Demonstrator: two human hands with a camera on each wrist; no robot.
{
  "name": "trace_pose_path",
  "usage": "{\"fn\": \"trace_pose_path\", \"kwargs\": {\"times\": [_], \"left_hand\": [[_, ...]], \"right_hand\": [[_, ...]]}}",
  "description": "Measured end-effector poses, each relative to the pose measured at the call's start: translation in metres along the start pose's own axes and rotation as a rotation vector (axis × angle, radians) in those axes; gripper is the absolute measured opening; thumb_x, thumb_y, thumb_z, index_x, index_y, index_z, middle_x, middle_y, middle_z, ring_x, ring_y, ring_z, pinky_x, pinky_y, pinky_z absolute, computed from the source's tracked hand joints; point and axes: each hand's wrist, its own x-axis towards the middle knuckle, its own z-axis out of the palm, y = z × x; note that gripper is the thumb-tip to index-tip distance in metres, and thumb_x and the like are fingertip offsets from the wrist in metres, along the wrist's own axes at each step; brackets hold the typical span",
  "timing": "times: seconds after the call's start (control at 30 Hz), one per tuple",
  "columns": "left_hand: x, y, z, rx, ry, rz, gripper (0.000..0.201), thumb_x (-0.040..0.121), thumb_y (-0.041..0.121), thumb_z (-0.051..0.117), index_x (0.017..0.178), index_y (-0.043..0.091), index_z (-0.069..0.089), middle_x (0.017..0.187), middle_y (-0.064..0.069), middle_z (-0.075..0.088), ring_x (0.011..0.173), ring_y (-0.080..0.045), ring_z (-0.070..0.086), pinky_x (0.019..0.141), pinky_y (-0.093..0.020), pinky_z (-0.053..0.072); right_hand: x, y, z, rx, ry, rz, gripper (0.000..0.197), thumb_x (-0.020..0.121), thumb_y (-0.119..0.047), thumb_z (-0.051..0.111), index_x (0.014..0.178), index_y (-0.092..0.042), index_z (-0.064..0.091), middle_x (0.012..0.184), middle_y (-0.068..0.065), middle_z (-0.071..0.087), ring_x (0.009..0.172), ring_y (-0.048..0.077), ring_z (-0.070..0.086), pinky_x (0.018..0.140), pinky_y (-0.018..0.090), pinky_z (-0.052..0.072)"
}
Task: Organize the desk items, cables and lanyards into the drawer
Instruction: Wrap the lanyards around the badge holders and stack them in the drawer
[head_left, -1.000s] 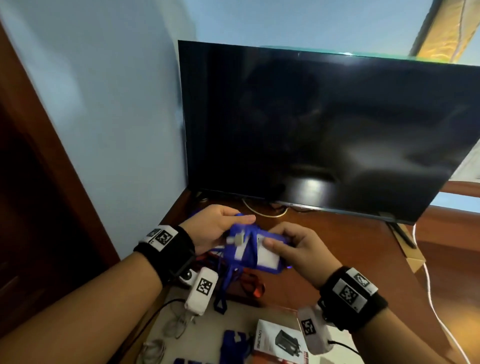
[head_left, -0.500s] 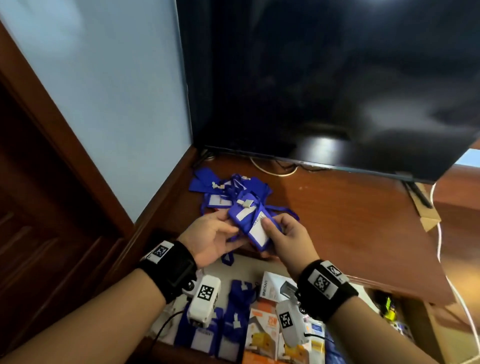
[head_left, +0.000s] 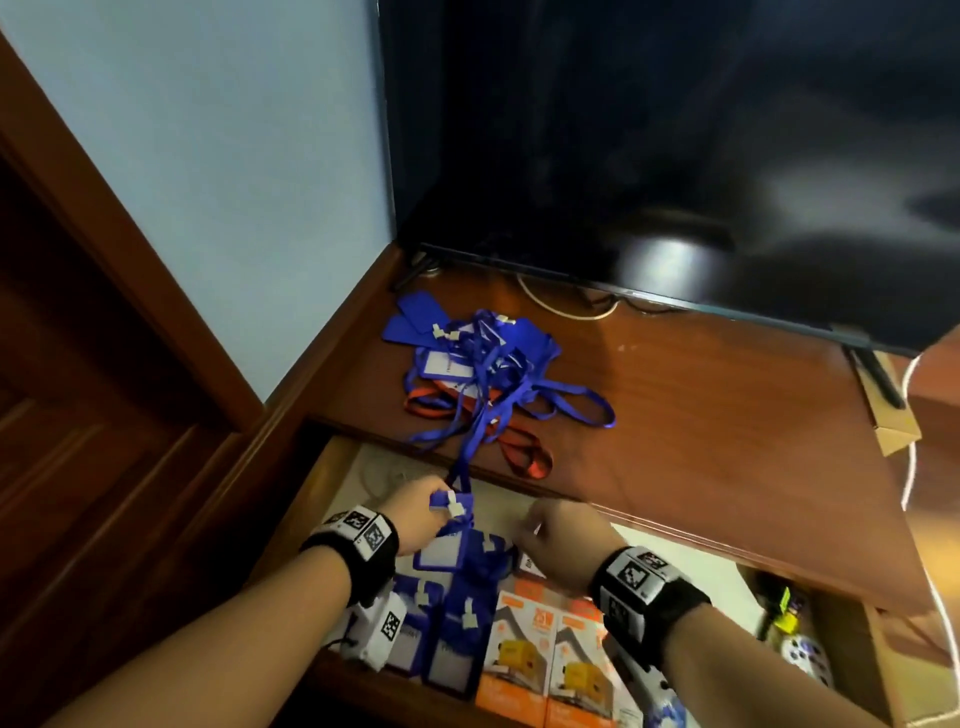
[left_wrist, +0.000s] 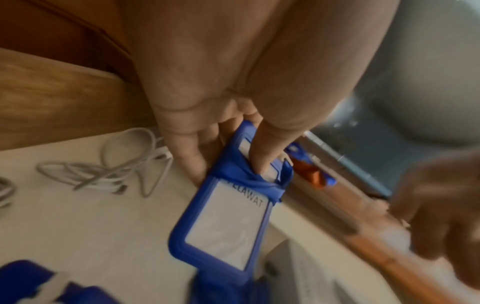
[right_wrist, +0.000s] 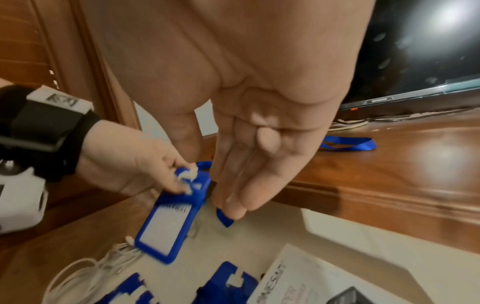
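Observation:
My left hand pinches the top of a blue badge holder by its white clip, low over the open drawer. In the left wrist view the thumb presses on the blue badge holder, which hangs tilted. Its blue strap runs up over the desk edge to a tangled pile of blue and red lanyards on the desk. Just right of the blue badge holder, my right hand hovers with straight fingers and holds nothing.
Several blue badge holders and orange boxes lie at the drawer's front. A coiled white cable sits at its back left, a white box on the right. A dark TV stands at the back of the desk.
Both hands came down from above the desk top into the drawer with the badge holder. The right hand has let go of it; the left still holds it.

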Motion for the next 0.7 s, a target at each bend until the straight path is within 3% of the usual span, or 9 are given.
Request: {"fn": "trace_pose_path", "kwargs": {"times": [0.07, 0.17, 0.3, 0.33, 0.37, 0.43, 0.57, 0.7], "left_hand": [[0.011, -0.006, 0.008, 0.094, -0.065, -0.061, 0.009, 0.103, 0.015, 0.052, 0.096, 0.017, 0.056, 0.086, 0.000, 0.058, 0.073, -0.017, 0.052, 0.058, -0.026, 0.037], [0.026, -0.017, 0.022, 0.177, -0.107, -0.114, 0.015, 0.101, 0.011, 0.045, 0.088, 0.019, 0.048, 0.077, -0.001, 0.049, 0.069, -0.022, 0.049, 0.052, -0.027, 0.031], [0.040, -0.022, 0.032, 0.157, -0.147, -0.175, 0.023, 0.103, 0.003, 0.041, 0.089, 0.020, 0.045, 0.071, -0.001, 0.037, 0.056, -0.015, 0.032, 0.045, -0.020, 0.025], [0.045, -0.027, 0.034, 0.161, -0.136, -0.192, 0.015, 0.103, 0.005, 0.041, 0.102, 0.017, 0.050, 0.074, -0.002, 0.041, 0.057, -0.016, 0.036, 0.047, -0.023, 0.029], [0.050, -0.032, 0.037, 0.156, -0.120, -0.230, 0.019, 0.104, 0.007, 0.042, 0.119, 0.016, 0.050, 0.078, -0.003, 0.046, 0.060, -0.018, 0.042, 0.051, -0.026, 0.034], [0.062, -0.044, 0.044, 0.154, -0.121, -0.277, 0.036, 0.103, 0.008, 0.045, 0.137, 0.017, 0.044, 0.091, -0.004, 0.055, 0.071, -0.022, 0.053, 0.062, -0.033, 0.045], [0.067, -0.046, 0.051, 0.183, -0.097, -0.278, 0.039, 0.099, 0.005, 0.050, 0.137, 0.014, 0.046, 0.109, -0.007, 0.056, 0.087, -0.025, 0.053, 0.078, -0.033, 0.046], [0.072, -0.052, 0.058, 0.186, -0.024, -0.263, 0.046, 0.094, 0.007, 0.054, 0.138, 0.019, 0.050, 0.133, -0.012, 0.052, 0.115, -0.030, 0.058, 0.100, -0.035, 0.049]], "right_hand": [[0.013, 0.010, -0.011, 0.025, 0.043, 0.010, 0.028, 0.094, -0.042, 0.055, 0.099, -0.019, 0.072, 0.101, 0.006, 0.076, 0.097, 0.029, 0.070, 0.077, 0.033, 0.053], [0.040, 0.020, -0.035, 0.039, 0.124, -0.012, 0.021, 0.094, -0.036, 0.058, 0.093, -0.019, 0.071, 0.094, 0.006, 0.075, 0.090, 0.030, 0.070, 0.072, 0.031, 0.049], [0.085, 0.027, -0.072, 0.036, 0.202, -0.006, 0.016, 0.093, -0.032, 0.059, 0.094, -0.022, 0.071, 0.095, 0.002, 0.075, 0.092, 0.027, 0.070, 0.078, 0.032, 0.052], [0.099, 0.029, -0.081, 0.036, 0.232, -0.007, 0.015, 0.093, -0.030, 0.060, 0.097, -0.021, 0.071, 0.099, 0.004, 0.075, 0.094, 0.029, 0.069, 0.079, 0.033, 0.051], [0.113, 0.030, -0.090, 0.039, 0.254, -0.011, 0.015, 0.093, -0.028, 0.061, 0.101, -0.019, 0.069, 0.102, 0.006, 0.074, 0.096, 0.031, 0.068, 0.081, 0.033, 0.050], [0.145, 0.035, -0.104, 0.053, 0.282, -0.017, 0.020, 0.092, -0.027, 0.062, 0.109, -0.019, 0.066, 0.109, 0.008, 0.071, 0.101, 0.032, 0.067, 0.083, 0.031, 0.047], [0.207, 0.043, -0.117, 0.053, 0.307, 0.011, 0.037, 0.093, -0.027, 0.061, 0.129, -0.020, 0.059, 0.124, 0.013, 0.065, 0.111, 0.034, 0.063, 0.092, 0.035, 0.050], [0.249, 0.044, -0.120, 0.037, 0.282, 0.051, 0.048, 0.099, -0.029, 0.056, 0.145, -0.020, 0.050, 0.140, 0.011, 0.061, 0.124, 0.034, 0.060, 0.101, 0.037, 0.048]]}}
